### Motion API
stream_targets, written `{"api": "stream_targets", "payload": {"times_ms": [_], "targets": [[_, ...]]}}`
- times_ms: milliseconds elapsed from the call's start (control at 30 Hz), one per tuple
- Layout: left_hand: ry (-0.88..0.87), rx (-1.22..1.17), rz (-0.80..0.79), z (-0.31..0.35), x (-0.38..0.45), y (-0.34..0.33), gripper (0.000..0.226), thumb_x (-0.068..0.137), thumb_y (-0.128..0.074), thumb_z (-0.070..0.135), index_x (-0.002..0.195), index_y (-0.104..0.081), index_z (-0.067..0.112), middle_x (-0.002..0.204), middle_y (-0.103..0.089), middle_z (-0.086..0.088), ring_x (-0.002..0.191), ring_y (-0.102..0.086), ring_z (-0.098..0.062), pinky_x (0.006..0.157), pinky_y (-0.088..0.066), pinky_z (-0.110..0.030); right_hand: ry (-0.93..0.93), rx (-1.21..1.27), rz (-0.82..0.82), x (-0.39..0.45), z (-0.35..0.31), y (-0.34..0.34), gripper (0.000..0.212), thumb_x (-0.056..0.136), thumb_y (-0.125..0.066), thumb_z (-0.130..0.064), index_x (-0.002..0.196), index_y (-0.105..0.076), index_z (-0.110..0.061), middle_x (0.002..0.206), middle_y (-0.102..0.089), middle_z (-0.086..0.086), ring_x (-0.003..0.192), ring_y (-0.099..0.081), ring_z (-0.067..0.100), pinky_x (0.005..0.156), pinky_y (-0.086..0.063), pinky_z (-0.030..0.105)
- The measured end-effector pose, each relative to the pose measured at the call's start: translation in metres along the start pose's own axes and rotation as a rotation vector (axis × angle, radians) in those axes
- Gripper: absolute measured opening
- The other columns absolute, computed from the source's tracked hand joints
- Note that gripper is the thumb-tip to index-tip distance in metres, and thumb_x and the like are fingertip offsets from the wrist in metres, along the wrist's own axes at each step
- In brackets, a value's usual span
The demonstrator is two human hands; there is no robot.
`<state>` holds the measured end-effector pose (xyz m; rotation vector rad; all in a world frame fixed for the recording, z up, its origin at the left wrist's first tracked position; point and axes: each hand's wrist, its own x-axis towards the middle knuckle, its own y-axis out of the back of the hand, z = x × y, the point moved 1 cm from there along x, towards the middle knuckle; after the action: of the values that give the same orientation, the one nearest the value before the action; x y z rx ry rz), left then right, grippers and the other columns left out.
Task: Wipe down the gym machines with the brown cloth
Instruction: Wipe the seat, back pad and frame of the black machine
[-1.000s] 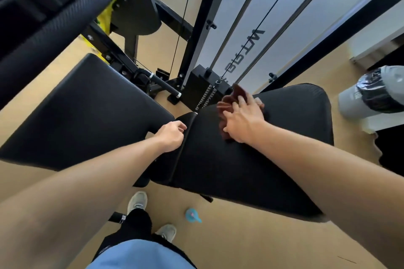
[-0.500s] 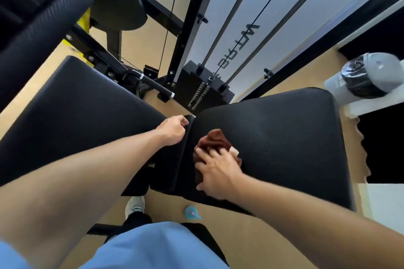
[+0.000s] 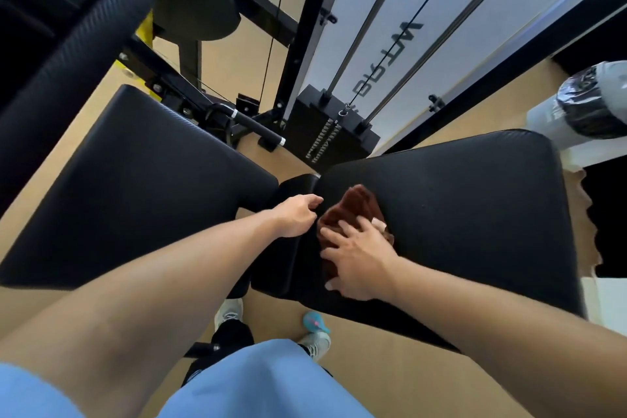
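The right hand (image 3: 356,258) presses spread, straight fingers flat on the brown cloth (image 3: 353,210), bunched on the right bench pad (image 3: 475,214), its long axis running from 7 toward 1 o'clock. The left hand (image 3: 297,215), fingers loosely curled, rests at the pad's 9 o'clock edge.

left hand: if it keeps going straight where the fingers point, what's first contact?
Probably the brown cloth. The left hand points right across the gap toward it, with only the black pad's edge between. Depth is unclear, so it could touch that edge first.
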<state>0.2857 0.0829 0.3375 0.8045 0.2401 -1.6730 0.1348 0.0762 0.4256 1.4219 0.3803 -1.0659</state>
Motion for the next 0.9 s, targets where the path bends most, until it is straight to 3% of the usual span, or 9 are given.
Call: {"api": "stream_targets", "payload": {"times_ms": [133, 267, 400, 533, 700, 833, 900], "targets": [[-0.006, -0.039, 0.007, 0.001, 0.001, 0.002, 0.051, 0.103, -0.046, 0.012, 0.153, -0.039, 0.017, 0.155, -0.044, -0.007, 0.144, -0.040, -0.023, 0.116, -0.032, -0.034, 0.019, 0.009, 0.012, 0.007, 0.005, -0.005, 0.068, 0.095, -0.044, -0.068, 0.155, -0.037, -0.039, 0.172, -0.012, -0.002, 0.157, -0.013, 0.029, 0.124, -0.006, 0.055], [0.030, -0.055, 0.036, -0.010, -0.006, 0.013, 0.051, 0.105, -0.047, 0.029, 0.154, -0.038, 0.019, 0.154, -0.046, -0.005, 0.142, -0.042, -0.023, 0.117, -0.034, -0.039, -0.234, -0.003, 0.156, 0.022, 0.080, 0.037, 0.066, 0.093, -0.041, -0.072, 0.153, -0.038, -0.042, 0.172, -0.013, -0.003, 0.155, -0.016, 0.029, 0.121, -0.009, 0.058], [0.063, -0.055, 0.048, -0.021, -0.012, 0.015, 0.052, 0.105, -0.047, 0.030, 0.154, -0.037, 0.019, 0.154, -0.046, -0.005, 0.142, -0.042, -0.023, 0.117, -0.035, -0.041, -0.367, -0.036, 0.084, 0.021, 0.125, 0.058, 0.073, 0.089, -0.037, -0.079, 0.154, -0.034, -0.046, 0.172, -0.011, -0.003, 0.155, -0.009, 0.041, 0.120, -0.003, 0.068], [0.041, -0.054, 0.044, -0.012, -0.011, 0.006, 0.055, 0.103, -0.052, 0.033, 0.154, -0.037, 0.020, 0.155, -0.045, -0.005, 0.143, -0.042, -0.023, 0.117, -0.035, -0.040, -0.294, -0.066, 0.162, 0.007, 0.073, 0.035, 0.067, 0.093, -0.041, -0.068, 0.152, -0.042, -0.036, 0.171, -0.013, 0.004, 0.154, -0.015, 0.040, 0.120, -0.014, 0.061], [-0.008, -0.094, 0.040, 0.005, -0.006, -0.001, 0.056, 0.102, -0.053, 0.038, 0.153, -0.040, 0.018, 0.153, -0.047, -0.006, 0.142, -0.043, -0.022, 0.117, -0.034, -0.037, 0.016, 0.017, 0.047, -0.015, -0.025, -0.018, 0.060, 0.098, -0.044, -0.059, 0.153, -0.043, -0.033, 0.171, -0.014, 0.003, 0.155, -0.015, 0.037, 0.122, -0.009, 0.058], [-0.015, -0.111, 0.084, 0.007, -0.007, 0.000, 0.053, 0.103, -0.048, 0.042, 0.150, -0.045, 0.017, 0.151, -0.051, -0.004, 0.139, -0.046, -0.019, 0.116, -0.033, -0.032, 0.025, -0.011, 0.137, -0.004, 0.003, -0.010, 0.058, 0.094, -0.048, -0.063, 0.147, -0.048, -0.038, 0.167, -0.028, -0.002, 0.145, -0.034, 0.029, 0.117, -0.018, 0.050], [-0.012, -0.116, 0.098, 0.007, -0.010, 0.003, 0.052, 0.104, -0.046, 0.042, 0.150, -0.045, 0.018, 0.151, -0.050, -0.002, 0.140, -0.045, -0.019, 0.116, -0.032, -0.031, -0.107, -0.021, 0.209, 0.008, 0.051, 0.012, 0.058, 0.094, -0.046, -0.065, 0.146, -0.047, -0.040, 0.167, -0.027, -0.004, 0.146, -0.032, 0.030, 0.118, -0.015, 0.054]]}}
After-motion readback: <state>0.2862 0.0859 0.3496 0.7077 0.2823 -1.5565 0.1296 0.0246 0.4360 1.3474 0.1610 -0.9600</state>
